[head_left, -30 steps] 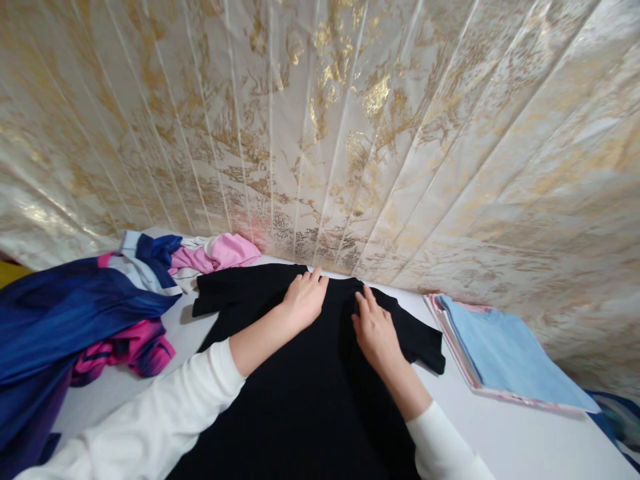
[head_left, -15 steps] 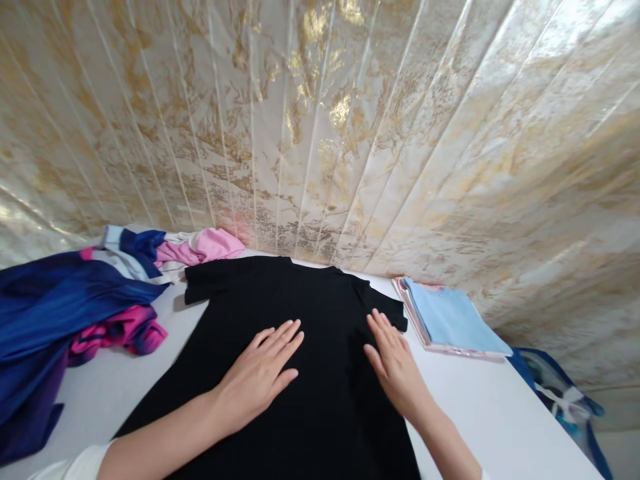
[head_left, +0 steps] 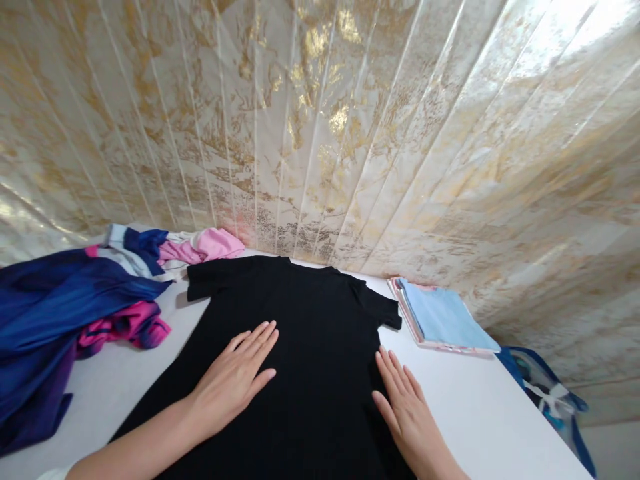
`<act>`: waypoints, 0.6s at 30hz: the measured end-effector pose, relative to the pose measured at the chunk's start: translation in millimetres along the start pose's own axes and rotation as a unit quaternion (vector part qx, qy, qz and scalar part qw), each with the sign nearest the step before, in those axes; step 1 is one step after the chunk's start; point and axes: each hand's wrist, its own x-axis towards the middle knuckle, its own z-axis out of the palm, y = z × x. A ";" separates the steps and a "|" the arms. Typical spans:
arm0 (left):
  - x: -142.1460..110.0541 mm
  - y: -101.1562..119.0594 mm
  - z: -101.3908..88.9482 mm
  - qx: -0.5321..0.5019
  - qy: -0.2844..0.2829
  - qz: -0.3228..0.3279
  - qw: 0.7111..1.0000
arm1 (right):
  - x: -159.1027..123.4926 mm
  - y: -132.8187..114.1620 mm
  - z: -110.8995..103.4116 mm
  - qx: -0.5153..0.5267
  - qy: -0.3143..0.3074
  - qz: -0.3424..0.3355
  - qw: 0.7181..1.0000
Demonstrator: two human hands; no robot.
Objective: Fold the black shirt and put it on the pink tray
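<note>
A black short-sleeved T-shirt (head_left: 310, 313) lies spread out on the white table (head_left: 480, 400), its neckline toward the curtain and both sleeves stretched to the sides. My left hand (head_left: 233, 373) rests flat on the left half of the shirt, fingers extended and thumb apart. Along the shirt's right edge, below the right sleeve, my right hand (head_left: 407, 413) lies with its fingers straight and holds nothing. The shirt's lower part runs out of view beneath my forearms.
Loose blue clothing (head_left: 75, 293) with a bright pink part (head_left: 127, 327) is heaped at the left, with a pink garment (head_left: 215, 245) behind it. A folded stack topped in light blue (head_left: 445, 317) sits at the right. Past the table's right edge is a blue-trimmed clear bag (head_left: 550, 397). A gold-patterned curtain (head_left: 320, 133) hangs behind.
My left hand has slid left and slightly toward me across the shirt. My right hand has moved toward me, down to the shirt's right edge.
</note>
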 end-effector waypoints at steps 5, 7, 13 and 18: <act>-16.3 41.6 -7.4 -0.067 -0.069 0.108 0.990 | 12.1 -58.2 -7.8 0.047 -0.059 -0.131 0.988; -20.1 53.9 -9.6 -0.085 -0.116 0.133 0.981 | 25.8 -58.7 0.2 0.054 -0.065 -0.132 0.988; -20.9 61.3 -12.1 -0.098 -0.121 0.126 0.980 | 66.1 8.6 19.9 -0.017 -0.031 0.072 0.997; -27.8 65.9 10.7 -0.094 -0.082 0.200 0.972 | 88.1 -22.9 7.6 -0.024 -0.021 0.023 0.999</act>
